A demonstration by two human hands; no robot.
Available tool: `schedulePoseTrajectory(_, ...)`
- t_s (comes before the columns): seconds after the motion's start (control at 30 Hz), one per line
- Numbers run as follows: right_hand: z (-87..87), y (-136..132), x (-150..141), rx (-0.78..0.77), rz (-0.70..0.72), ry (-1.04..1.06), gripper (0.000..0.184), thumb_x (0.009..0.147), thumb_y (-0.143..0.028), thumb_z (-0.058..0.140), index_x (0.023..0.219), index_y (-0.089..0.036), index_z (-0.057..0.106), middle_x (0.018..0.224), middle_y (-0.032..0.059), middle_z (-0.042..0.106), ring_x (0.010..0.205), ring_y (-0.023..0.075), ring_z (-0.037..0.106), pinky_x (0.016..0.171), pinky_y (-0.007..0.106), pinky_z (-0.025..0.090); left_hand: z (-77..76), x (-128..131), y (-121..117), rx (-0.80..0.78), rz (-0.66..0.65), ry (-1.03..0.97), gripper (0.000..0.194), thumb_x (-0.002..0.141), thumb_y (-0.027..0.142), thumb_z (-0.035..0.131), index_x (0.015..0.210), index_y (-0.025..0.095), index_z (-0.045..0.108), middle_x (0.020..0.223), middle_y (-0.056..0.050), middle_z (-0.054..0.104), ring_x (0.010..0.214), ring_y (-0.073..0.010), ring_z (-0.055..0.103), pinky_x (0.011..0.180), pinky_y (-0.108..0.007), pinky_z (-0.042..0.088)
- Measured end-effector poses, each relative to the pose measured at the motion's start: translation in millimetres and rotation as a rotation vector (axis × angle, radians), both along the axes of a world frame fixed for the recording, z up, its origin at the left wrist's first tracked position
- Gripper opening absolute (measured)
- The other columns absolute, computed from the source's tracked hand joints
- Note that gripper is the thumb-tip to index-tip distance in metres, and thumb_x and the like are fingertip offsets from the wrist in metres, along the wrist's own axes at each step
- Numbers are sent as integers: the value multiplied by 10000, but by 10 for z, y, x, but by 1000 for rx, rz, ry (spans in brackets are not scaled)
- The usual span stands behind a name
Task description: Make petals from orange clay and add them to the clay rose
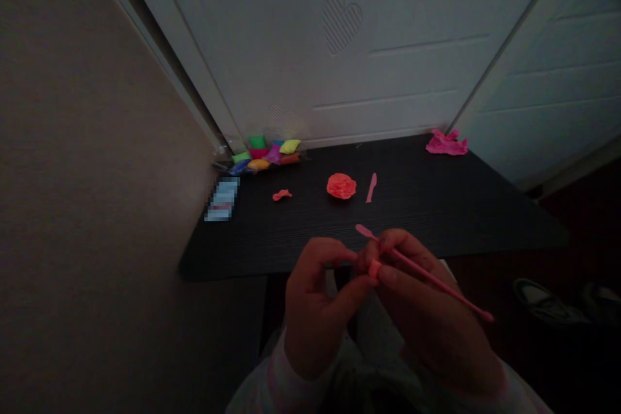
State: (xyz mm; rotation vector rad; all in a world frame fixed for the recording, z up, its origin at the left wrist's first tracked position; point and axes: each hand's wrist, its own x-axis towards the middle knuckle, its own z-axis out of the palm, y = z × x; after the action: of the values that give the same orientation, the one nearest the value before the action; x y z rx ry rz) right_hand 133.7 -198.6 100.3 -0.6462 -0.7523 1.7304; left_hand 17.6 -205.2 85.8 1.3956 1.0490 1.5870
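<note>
In front of the table edge, my left hand (320, 304) pinches a small piece of orange modelling clay (374, 268) between thumb and fingertips. My right hand (431, 310) meets it there, its thumb touching the same clay. A long pink clay modelling tool (431, 279) lies across the right hand's fingers, held slantwise, its flat end up and left. On the table beyond sits a ruffled orange clay flower (341, 186). A small pink plastic knife (371, 187) is just right of it, and a loose orange clay scrap (282, 195) to its left.
The dark table (310, 233) stands against a white panelled door (272, 32). At its back left is a clear bag of coloured clay packets (262, 154), with a blurred-out light blue item (223, 199) nearby. Crumpled pink material (447, 142) lies back right. A shoe (541, 299) is on the floor.
</note>
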Motion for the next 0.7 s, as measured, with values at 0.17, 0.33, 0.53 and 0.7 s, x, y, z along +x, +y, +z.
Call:
schedulePoseTrajectory(0.17,14,1,36,-18,55,-7,139,700,-171,651,793,-228,565,751,-47,589,694,55,516,631,137,411,-4,-78,24,178,-66,168,349,707,97,623,1011,264,585,980,-4,552,915,-127,511,791,-240,436)
schedulePoseTrajectory(0.33,-8,5,66,-44,104,-45,159,688,-162,667,785,-232,562,763,-58,584,690,43,514,627,125,402,29,-141,83,297,-151,238,288,697,111,633,961,223,609,944,-32,578,912,-163,525,809,-303,452)
schedulePoseTrajectory(0.53,-24,-2,66,19,111,-215,104,718,-261,630,791,-247,558,748,-42,577,706,84,518,638,176,417,49,-168,87,271,-153,242,236,690,114,629,900,216,602,892,-34,582,877,-163,544,779,-296,468)
schedulePoseTrajectory(0.7,-385,354,343,341,-173,-970,165,793,-348,489,887,-233,561,883,35,623,814,173,593,700,277,475,-81,-287,250,260,-137,389,222,683,84,594,866,210,587,735,-1,624,734,-129,582,688,-241,475)
